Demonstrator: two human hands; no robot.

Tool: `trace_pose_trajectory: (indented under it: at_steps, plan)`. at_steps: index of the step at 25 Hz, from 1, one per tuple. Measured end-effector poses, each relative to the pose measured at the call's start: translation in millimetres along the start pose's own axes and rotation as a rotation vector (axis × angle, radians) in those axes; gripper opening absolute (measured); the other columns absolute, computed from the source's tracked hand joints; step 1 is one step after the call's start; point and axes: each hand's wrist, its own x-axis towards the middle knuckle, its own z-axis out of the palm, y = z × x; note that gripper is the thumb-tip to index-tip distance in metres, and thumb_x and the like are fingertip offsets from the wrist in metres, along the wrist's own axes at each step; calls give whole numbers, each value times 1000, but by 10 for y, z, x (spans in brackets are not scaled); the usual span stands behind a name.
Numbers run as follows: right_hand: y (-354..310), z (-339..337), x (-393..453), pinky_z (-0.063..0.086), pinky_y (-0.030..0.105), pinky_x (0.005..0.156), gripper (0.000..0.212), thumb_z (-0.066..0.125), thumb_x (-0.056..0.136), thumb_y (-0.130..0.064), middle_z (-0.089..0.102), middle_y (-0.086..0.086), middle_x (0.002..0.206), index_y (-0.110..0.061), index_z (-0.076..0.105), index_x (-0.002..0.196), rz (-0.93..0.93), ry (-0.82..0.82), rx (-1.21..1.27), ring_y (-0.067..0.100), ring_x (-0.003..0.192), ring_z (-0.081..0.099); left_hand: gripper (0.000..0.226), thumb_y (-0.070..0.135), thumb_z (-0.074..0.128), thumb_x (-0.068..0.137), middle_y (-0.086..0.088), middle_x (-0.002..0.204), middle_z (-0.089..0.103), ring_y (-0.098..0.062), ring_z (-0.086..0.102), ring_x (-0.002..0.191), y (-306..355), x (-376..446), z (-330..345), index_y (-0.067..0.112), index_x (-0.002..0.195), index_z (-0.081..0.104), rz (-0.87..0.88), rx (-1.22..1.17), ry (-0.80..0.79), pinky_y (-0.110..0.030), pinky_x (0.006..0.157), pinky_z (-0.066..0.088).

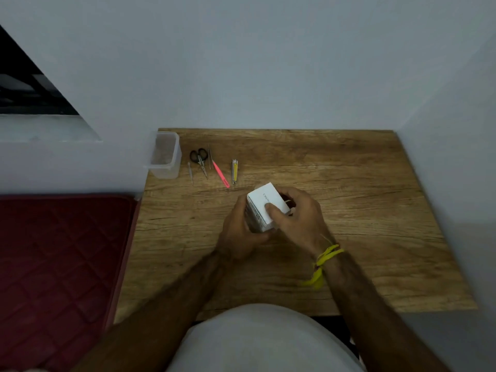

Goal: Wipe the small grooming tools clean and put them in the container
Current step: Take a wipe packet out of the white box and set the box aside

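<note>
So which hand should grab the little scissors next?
Probably the left hand. The scissors lie on the left of the table, nearer it than the right hand. Both hands now hold the white box.

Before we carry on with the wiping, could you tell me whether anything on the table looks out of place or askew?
Only the clear container stands out: it sits at the far left corner of the wooden table, partly overhanging the edge. The tools lie in a loose row beside it, and both hands hold a white box.
</note>
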Motion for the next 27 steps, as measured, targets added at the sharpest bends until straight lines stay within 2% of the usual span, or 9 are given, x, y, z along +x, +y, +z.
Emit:
trace_pose_trajectory:
  at_steps: [2, 6, 10, 12, 14, 17, 20, 23, 27]
  plan:
    - [-71, -65, 64, 56, 35, 89, 51, 78, 83, -32, 67, -2, 120, -19, 64, 130, -14, -48, -67, 13, 106, 63, 85, 26, 93, 67, 18, 127, 62, 3, 58, 118, -6, 29, -39, 38, 134, 44, 6, 0, -33, -27, 94, 54]
    - [-247, -111, 56, 52, 45, 96, 67, 77, 81, -32, 59, 5, 132, -15, 53, 141, 3, -63, -205, 24, 116, 60, 74, 30, 90, 67, 12, 121, 64, -5, 62, 112, 28, 17, -21, 27, 130, 51, 94, 46, 2, -43, 90, 56]
    - [-336, -180, 8, 49, 45, 100, 74, 73, 83, -34, 50, 4, 141, -21, 42, 149, -24, -148, -319, 26, 126, 52, 77, 49, 82, 66, 8, 120, 63, -8, 60, 108, 88, 35, -57, 20, 131, 53, 139, 179, 17, -36, 87, 54]
    - [-363, -219, -29, 48, 43, 99, 72, 70, 84, -35, 51, 3, 139, -23, 41, 149, -20, -185, -355, 26, 126, 52, 85, 52, 84, 65, 6, 125, 62, -8, 57, 110, 103, 25, -69, 17, 136, 51, 138, 260, 20, -29, 88, 50]
    - [-410, -235, -46, 46, 41, 96, 67, 66, 87, -37, 53, 5, 137, -21, 42, 147, -16, -185, -414, 28, 124, 53, 83, 41, 91, 67, 6, 128, 61, -4, 54, 110, 123, 28, -68, 16, 136, 51, 148, 310, 23, -24, 88, 47]
    - [-488, -201, -38, 46, 41, 93, 59, 57, 93, -43, 56, 13, 132, -13, 43, 142, -37, -168, -519, 35, 120, 56, 83, 40, 90, 69, 2, 130, 62, -13, 58, 113, 120, 85, -42, 16, 138, 50, 163, 396, 26, -37, 91, 52]
    - [-500, -168, -39, 49, 40, 88, 46, 54, 97, -29, 58, 17, 127, -9, 42, 137, -65, -168, -587, 37, 114, 60, 82, 41, 88, 71, 1, 132, 62, -16, 58, 114, 218, 88, 36, 17, 139, 49, 151, 451, 38, -35, 91, 51]
    - [-481, -94, -24, 54, 44, 85, 50, 56, 97, -19, 55, 23, 126, -6, 35, 141, -58, -156, -671, 39, 109, 63, 77, 37, 88, 72, -1, 128, 64, -16, 59, 111, 316, 60, 82, 14, 136, 52, 170, 456, 85, -28, 86, 46]
    - [-463, -73, -35, 55, 47, 86, 51, 54, 96, -12, 53, 23, 127, -8, 32, 143, -61, -172, -649, 40, 109, 63, 72, 38, 88, 72, 3, 124, 64, -4, 54, 104, 317, 38, 95, 18, 133, 54, 167, 425, 90, -29, 86, 49]
